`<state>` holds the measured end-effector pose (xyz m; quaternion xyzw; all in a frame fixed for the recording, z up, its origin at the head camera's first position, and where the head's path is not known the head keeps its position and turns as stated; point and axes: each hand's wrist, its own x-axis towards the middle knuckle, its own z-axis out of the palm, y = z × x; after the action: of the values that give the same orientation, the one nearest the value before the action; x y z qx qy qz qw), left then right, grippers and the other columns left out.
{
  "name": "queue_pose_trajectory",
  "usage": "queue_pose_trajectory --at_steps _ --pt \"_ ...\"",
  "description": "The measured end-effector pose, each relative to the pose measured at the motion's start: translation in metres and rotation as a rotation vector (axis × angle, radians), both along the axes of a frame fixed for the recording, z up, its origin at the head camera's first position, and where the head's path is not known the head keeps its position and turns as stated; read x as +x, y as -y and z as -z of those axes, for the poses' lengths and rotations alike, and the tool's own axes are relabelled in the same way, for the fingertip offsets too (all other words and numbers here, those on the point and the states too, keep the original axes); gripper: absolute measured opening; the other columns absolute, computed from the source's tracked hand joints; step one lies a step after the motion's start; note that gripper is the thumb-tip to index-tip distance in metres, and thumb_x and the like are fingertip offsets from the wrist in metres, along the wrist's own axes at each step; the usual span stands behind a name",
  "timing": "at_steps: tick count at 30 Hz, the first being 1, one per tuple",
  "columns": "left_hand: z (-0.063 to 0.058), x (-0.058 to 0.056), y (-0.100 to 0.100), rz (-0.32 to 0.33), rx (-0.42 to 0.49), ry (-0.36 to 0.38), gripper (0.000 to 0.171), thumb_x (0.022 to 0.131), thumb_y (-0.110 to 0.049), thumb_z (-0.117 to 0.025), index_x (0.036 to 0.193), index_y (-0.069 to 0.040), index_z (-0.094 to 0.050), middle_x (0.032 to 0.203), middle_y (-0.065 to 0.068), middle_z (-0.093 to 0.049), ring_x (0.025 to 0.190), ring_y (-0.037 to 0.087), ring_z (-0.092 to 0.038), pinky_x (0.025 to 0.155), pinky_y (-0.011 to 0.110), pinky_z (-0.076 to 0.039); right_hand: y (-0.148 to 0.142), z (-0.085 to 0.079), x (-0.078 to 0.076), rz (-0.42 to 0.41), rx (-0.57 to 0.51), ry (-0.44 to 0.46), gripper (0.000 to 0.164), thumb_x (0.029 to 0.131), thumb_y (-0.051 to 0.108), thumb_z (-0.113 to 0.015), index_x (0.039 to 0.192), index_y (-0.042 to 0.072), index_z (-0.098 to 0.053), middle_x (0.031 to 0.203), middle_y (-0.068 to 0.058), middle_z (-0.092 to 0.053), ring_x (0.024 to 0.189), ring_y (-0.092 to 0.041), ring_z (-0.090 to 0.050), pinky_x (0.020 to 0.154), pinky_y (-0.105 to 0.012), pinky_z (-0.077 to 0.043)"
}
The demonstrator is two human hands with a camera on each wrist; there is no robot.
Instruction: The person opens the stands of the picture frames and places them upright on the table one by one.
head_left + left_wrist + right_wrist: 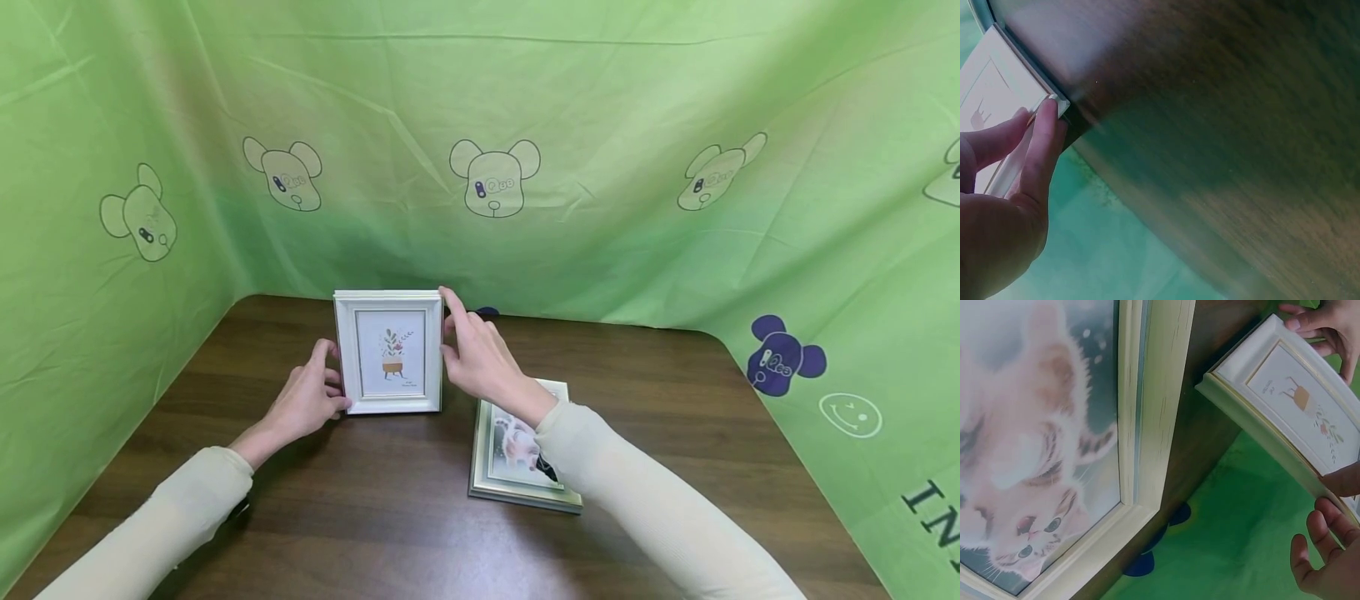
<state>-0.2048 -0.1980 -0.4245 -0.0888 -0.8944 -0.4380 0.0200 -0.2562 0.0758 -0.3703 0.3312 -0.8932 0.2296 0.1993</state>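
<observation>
A white picture frame (393, 403) with a print of a potted plant stands upright at the table's back left. My left hand (306, 394) holds its left edge, and in the left wrist view the thumb lies on the front with fingers along the side. At the opposite edge my right hand (483, 357) grips the frame, the index finger reaching up to the top corner. The right wrist view shows that thumb on the front rim and the other fingers curled beside it. A second picture frame (1150, 425) with a kitten photo is partly hidden under my right forearm in the head view.
The brown wooden table (360, 517) has rounded back corners. Green cloth (600, 100) printed with bear heads hangs behind it and along both sides. The kitten frame lies flat right of the middle, below the right sleeve (630, 475).
</observation>
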Motion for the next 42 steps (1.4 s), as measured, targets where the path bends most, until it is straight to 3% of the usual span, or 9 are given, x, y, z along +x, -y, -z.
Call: queue_pose_trajectory --at_steps 7,16,24,35,42 --pt "0.001 0.0 0.0 0.005 0.029 0.029 0.064 0.075 0.012 -0.073 0.12 -0.008 -0.031 0.101 0.023 -0.064 0.082 0.027 -0.068 0.051 0.029 -0.055 0.0 0.0 0.001 -0.005 -0.003 -0.008 0.084 0.081 0.005 -0.066 0.149 0.012 -0.018 0.096 -0.002 -0.062 0.076 -0.017 -0.052 0.072 -0.036 -0.042" --pt "0.0 0.0 0.004 0.025 -0.067 -0.094 0.064 0.074 0.007 -0.076 0.119 -0.005 -0.032 0.094 0.019 -0.067 0.083 0.027 -0.067 0.062 0.035 -0.055 -0.002 -0.002 0.003 0.006 0.002 -0.025 0.086 0.082 0.007 -0.066 0.15 0.012 -0.016 0.096 -0.001 -0.062 0.077 -0.016 -0.052 0.072 -0.036 -0.042" --pt "-0.004 0.006 0.007 -0.002 -0.1 -0.031 0.071 0.076 -0.005 -0.079 0.126 -0.006 -0.029 0.1 0.019 -0.066 0.09 0.029 -0.067 0.074 0.044 -0.053 -0.006 -0.004 0.007 0.026 0.006 -0.03 0.086 0.082 0.01 -0.068 0.151 0.014 -0.016 0.095 0.005 -0.059 0.079 -0.014 -0.052 0.074 -0.035 -0.042" --pt "-0.017 0.03 0.018 -0.09 -0.171 -0.038 0.069 0.081 -0.031 -0.076 0.127 -0.006 -0.031 0.098 0.012 -0.067 0.088 0.027 -0.066 0.073 0.047 -0.05 -0.012 -0.01 0.016 0.044 -0.013 -0.014 0.085 0.082 0.012 -0.068 0.15 0.014 -0.018 0.096 0.005 -0.057 0.079 -0.014 -0.05 0.075 -0.033 -0.04" --pt "-0.033 0.048 0.013 -0.071 -0.148 -0.058 0.05 0.086 -0.03 -0.07 0.12 -0.008 -0.04 0.096 0.007 -0.067 0.089 0.026 -0.066 0.076 0.046 -0.052 -0.022 -0.014 0.023 0.063 -0.032 -0.006 0.079 0.083 0.012 -0.068 0.148 0.012 -0.024 0.096 0.002 -0.059 0.082 -0.015 -0.052 0.076 -0.035 -0.041"
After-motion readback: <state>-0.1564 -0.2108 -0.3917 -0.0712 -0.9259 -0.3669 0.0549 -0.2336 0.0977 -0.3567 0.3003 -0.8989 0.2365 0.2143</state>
